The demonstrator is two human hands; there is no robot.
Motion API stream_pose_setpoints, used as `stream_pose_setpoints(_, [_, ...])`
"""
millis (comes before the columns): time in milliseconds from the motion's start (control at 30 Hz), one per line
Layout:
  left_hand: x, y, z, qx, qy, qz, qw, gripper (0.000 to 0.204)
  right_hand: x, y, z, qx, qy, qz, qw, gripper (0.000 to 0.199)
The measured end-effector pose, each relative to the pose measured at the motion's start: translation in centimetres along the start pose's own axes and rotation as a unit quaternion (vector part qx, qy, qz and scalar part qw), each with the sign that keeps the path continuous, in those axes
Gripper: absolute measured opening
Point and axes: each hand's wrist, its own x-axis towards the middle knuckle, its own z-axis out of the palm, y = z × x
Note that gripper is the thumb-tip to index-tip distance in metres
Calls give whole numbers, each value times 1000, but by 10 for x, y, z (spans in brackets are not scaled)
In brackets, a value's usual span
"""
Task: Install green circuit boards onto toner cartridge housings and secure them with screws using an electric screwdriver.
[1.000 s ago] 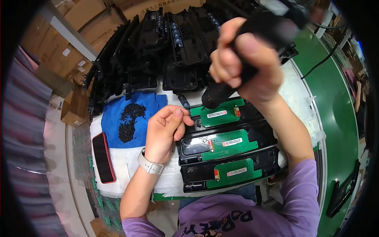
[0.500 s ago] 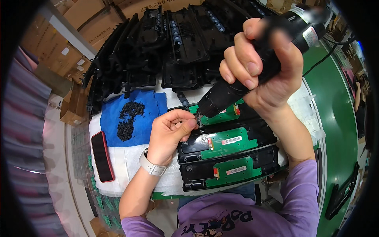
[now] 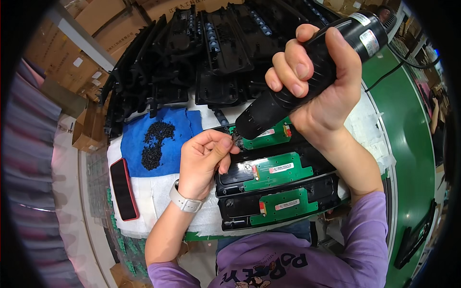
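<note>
Currently, your right hand (image 3: 327,91) is wrapped around a black power driver (image 3: 263,114), its nose tilted down over the left end of the far green circuit board (image 3: 271,140) in a black tray (image 3: 306,150). Your left hand (image 3: 204,156) is just beside that nose, thumb and forefinger close together; whether they pinch anything, I cannot tell. To the left, black bits (image 3: 152,156) lie on a blue cloth (image 3: 186,126).

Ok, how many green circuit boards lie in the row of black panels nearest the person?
3: the far board, partly hidden by the black power tool; the middle board; and the near board, lowest in the picture.
</note>
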Motion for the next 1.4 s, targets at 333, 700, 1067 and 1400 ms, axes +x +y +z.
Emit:
stream_pose_setpoints(333, [-1, -8, -2, -46, 4, -15, 999, 24, 4, 8, -1, 126, -31, -17, 991, 27])
stream_pose_setpoints(700, [7, -2, -1, -16, 77, 29, 996, 24, 16, 15, -13, -184, -119, 12, 976, 21])
stream_pose_setpoints(1067, [9, 9, -7, 34, 79, 15, 996, 21, 16, 26, -10, -218, -133, 16, 967, 23])
stream_pose_setpoints(1400, [17, 6, -14, 88, 59, 18, 994, 13, 21, 31, -2, -219, -159, 33, 962, 19])
